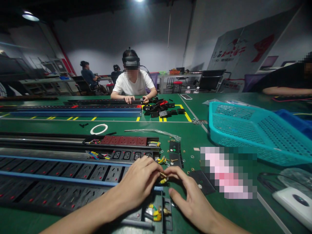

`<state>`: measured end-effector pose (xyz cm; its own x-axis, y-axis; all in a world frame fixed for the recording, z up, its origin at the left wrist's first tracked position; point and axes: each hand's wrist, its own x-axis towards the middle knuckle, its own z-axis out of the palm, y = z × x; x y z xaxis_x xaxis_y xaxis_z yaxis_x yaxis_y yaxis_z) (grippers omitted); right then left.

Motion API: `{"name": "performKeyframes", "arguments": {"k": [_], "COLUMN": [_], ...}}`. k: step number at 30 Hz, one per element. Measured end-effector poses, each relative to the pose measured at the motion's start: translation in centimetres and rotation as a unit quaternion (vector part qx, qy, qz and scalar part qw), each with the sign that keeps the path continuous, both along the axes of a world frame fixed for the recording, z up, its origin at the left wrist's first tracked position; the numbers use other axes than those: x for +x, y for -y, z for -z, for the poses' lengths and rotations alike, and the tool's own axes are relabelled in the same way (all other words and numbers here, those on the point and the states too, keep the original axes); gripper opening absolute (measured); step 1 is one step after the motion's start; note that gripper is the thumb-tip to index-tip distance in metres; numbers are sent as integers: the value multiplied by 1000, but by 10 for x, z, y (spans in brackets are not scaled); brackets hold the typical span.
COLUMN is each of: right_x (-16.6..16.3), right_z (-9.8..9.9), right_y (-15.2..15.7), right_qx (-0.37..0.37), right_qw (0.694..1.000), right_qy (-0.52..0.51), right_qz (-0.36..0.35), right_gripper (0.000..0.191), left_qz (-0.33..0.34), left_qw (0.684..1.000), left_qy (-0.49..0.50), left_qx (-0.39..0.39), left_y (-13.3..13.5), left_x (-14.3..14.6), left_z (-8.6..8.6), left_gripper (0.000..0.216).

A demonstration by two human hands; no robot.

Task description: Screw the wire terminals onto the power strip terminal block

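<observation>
Just above the near end of the long black socket strip with blue trim [97, 172]: I see the brass-tipped yellow wire terminal [163, 177] pinched between both hands.
Left hand [138, 183]: fingers pressed together, tips on the terminal, seemingly steadying it.
Right hand [192, 203]: forefinger meets the terminal, thumb spread away.
Beyond the strip: small brass washers [192, 156] lie loose, seemingly kept within reach.
Right of the strip: teal plastic mesh basket [258, 152].

Just one head-worn cam, looking forward and down, close over the left hand [137, 185] and right hand [192, 203]; edges seem kinda warped.
</observation>
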<state>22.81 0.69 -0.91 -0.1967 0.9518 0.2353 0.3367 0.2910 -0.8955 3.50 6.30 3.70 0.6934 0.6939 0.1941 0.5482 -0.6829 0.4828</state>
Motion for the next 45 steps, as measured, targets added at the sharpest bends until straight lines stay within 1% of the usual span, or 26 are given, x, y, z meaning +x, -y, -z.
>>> {"name": "performKeyframes", "arguments": {"k": [3, 7, 9, 12, 16, 20, 23, 29, 34, 37, 40, 45], "right_x": [0, 1, 1, 1, -1, -4, -6, -6, -6, -5, -4, -5], "right_z": [0, -1, -1, 0, 2, 5, 6, 9, 7, 7, 10, 12], "right_y": [1, 2, 2, 2, 0, -3, -5, -6, -5, -4, -4, -6], "right_qx": [4, 9, 11, 2, -15, -7, -5, -19, -17, -13, -13, -3], "right_qw": [1000, 1000, 1000, 1000, 1000, 999, 999, 998, 998, 998, 999, 999], "right_qy": [2, 3, 2, -1, -12, -29, -34, -56, -54, -49, -50, -42], "right_qz": [0, -8, -11, -12, 1, 16, 19, 16, 20, 21, 16, 20], "right_gripper": [39, 50, 53, 55, 48, 34, 27, 25, 21, 18, 19, 18], "left_qz": [11, 47, 54, 53, 40, 29, 20, 9, 1, 13, 32, 29], "left_qw": [1000, 998, 997, 998, 998, 999, 999, 1000, 1000, 1000, 999, 999], "left_qy": [26, 50, 47, 24, -9, -9, -2, 4, 6, 8, 4, 7], "left_qx": [-7, -11, -5, 14, 36, 36, 29, 20, 17, 20, 32, 40], "left_y": [1, 2, 2, 2, 1, 0, 0, 0, -1, -2, -3, -3], "left_x": [0, 0, 0, 0, 0, 0, 0, 1, 2, 2, 1, -1], "left_z": [0, -1, -2, -2, 0, 1, 1, 1, 0, 1, 3, 6], "left_gripper": [16, 20, 21, 16, 13, 11, 9, 8, 7, 8, 7, 7]}}
